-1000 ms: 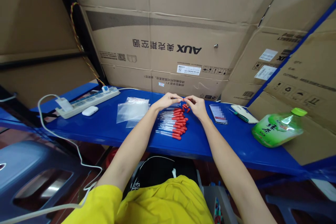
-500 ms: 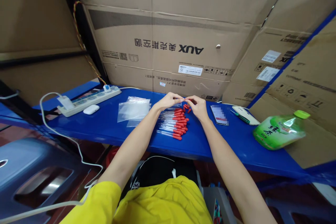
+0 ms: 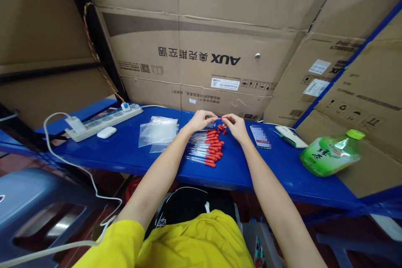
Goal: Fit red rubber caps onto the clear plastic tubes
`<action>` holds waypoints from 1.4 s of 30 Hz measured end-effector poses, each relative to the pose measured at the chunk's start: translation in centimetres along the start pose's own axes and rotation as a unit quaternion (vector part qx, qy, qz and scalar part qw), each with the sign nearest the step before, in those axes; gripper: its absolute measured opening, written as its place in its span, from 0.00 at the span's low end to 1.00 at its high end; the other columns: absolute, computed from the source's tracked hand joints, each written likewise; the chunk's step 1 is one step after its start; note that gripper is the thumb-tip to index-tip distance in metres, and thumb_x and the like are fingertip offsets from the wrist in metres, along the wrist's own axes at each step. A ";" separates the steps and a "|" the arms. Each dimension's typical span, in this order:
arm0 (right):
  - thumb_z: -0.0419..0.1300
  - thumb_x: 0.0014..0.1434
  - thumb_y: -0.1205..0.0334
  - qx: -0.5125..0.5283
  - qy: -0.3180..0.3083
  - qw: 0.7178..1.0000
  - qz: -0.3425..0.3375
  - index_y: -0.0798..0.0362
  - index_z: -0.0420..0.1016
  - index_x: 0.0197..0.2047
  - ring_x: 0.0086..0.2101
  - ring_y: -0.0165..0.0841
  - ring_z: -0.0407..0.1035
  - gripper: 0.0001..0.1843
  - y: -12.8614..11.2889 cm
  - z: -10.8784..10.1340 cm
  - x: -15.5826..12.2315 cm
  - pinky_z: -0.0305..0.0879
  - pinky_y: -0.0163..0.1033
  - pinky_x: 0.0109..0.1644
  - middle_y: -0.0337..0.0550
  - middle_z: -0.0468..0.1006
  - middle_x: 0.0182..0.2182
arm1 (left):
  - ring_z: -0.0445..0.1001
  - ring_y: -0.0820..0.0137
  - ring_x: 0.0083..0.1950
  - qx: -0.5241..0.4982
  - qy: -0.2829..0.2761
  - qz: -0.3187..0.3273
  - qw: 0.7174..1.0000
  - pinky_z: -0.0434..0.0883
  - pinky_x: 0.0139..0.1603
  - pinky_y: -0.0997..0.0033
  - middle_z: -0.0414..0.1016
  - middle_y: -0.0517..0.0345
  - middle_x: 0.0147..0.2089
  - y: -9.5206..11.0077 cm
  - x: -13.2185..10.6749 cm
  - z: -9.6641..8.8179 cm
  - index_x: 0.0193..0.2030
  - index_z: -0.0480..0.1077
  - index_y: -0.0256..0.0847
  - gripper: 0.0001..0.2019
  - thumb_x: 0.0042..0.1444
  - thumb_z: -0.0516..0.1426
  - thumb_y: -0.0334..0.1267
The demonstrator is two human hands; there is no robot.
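Observation:
My left hand (image 3: 201, 120) and my right hand (image 3: 236, 126) face each other over the blue tabletop, fingertips pinched and a small gap between them. Between the right fingertips a bit of a small red rubber bulb shows. What the left fingertips pinch is too small and covered to make out. Just below the hands lies a row of clear glass droppers (image 3: 197, 153) with red bulbs (image 3: 215, 149), bulb ends pointing right. Several loose red bulbs (image 3: 222, 127) are scattered close to my right hand.
Clear plastic bags (image 3: 159, 132) lie left of the droppers, with a power strip (image 3: 103, 121) and white case (image 3: 106, 132) farther left. On the right are a phone (image 3: 260, 136), a green-handled tool (image 3: 287, 140) and a green bottle (image 3: 329, 155). Cardboard (image 3: 194, 33) stands behind.
My fingertips have moved slightly apart, and a bit of red now shows at the right ones. The whole view has shifted a little; the droppers lie as before.

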State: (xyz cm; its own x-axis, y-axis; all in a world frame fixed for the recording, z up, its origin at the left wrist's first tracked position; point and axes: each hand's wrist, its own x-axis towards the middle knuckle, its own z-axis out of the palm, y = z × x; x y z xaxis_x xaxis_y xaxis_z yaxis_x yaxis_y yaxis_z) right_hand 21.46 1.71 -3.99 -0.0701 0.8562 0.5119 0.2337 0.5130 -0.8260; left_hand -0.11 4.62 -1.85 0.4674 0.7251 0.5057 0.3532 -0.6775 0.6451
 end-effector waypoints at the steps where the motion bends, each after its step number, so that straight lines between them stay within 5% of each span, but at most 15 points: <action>1: 0.67 0.55 0.41 0.004 -0.001 1.000 0.003 0.50 0.80 0.39 0.28 0.38 0.76 0.21 0.0 0.0 0.0 0.75 0.44 0.37 0.42 0.82 0.27 | 0.79 0.65 0.39 -0.014 -0.003 -0.006 1.000 0.71 0.43 0.69 0.84 0.49 0.41 -0.1 0.0 0.0 0.44 0.83 0.36 0.16 0.62 0.60 0.45; 20: 0.71 0.49 0.39 0.069 0.010 0.997 0.026 0.52 0.81 0.37 0.28 0.40 0.79 0.24 -0.2 0.8 0.1 0.79 0.47 0.39 0.44 0.83 0.27 | 0.79 0.63 0.38 -0.119 0.000 -0.033 0.992 0.74 0.42 0.68 0.84 0.47 0.36 -0.1 0.0 0.3 0.42 0.84 0.33 0.16 0.57 0.64 0.46; 42: 0.74 0.46 0.44 0.078 0.025 0.996 0.033 0.54 0.82 0.36 0.30 0.43 0.81 0.22 0.3 1.0 0.2 0.79 0.47 0.39 0.47 0.84 0.28 | 0.72 0.70 0.34 0.010 0.046 0.016 0.999 0.64 0.37 0.69 0.83 0.51 0.40 -0.2 0.0 0.3 0.42 0.84 0.38 0.12 0.59 0.64 0.45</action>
State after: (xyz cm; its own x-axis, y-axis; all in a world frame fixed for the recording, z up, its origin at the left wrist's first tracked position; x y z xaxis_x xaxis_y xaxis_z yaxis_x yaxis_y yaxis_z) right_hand 20.58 2.10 -4.38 -0.0105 0.8857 0.4640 0.0832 0.4632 -0.8823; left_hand 0.09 4.74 -2.14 0.4027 0.7111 0.5764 0.3560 -0.7018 0.6171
